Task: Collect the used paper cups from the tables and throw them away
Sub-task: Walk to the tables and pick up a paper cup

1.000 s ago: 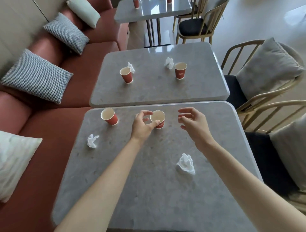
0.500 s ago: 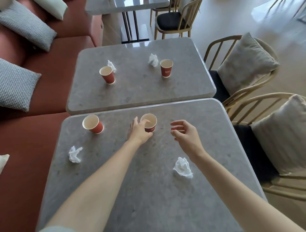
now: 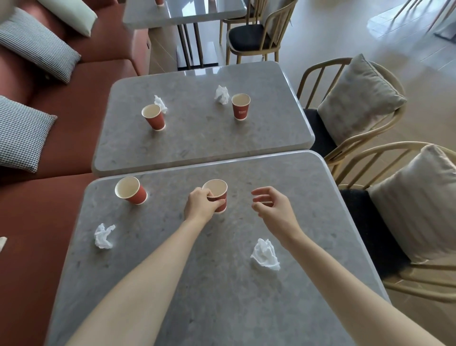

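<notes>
Two grey stone tables stand end to end. On the near table point(image 3: 222, 296) my left hand point(image 3: 201, 206) is wrapped around a red paper cup point(image 3: 217, 190) that stands upright near the far edge. My right hand point(image 3: 272, 206) hovers just right of that cup, fingers curled and apart, holding nothing. A second red cup point(image 3: 130, 191) stands at the near table's far left corner. On the far table point(image 3: 197, 148) two more red cups point(image 3: 153, 116) point(image 3: 240, 106) stand upright. One more red cup point(image 3: 159, 2) shows on a third table at the top edge.
Crumpled white napkins lie on the near table point(image 3: 103, 235) point(image 3: 265, 254) and beside the cups on the far table point(image 3: 160, 103) point(image 3: 222, 94). A rust-red bench with checked cushions point(image 3: 22, 133) runs along the left. Wooden chairs with grey cushions point(image 3: 357, 96) point(image 3: 417, 205) line the right side.
My left hand has closed its fingers around the middle cup on the near table. My right hand has stayed beside it, open. The view has shifted over the tables.
</notes>
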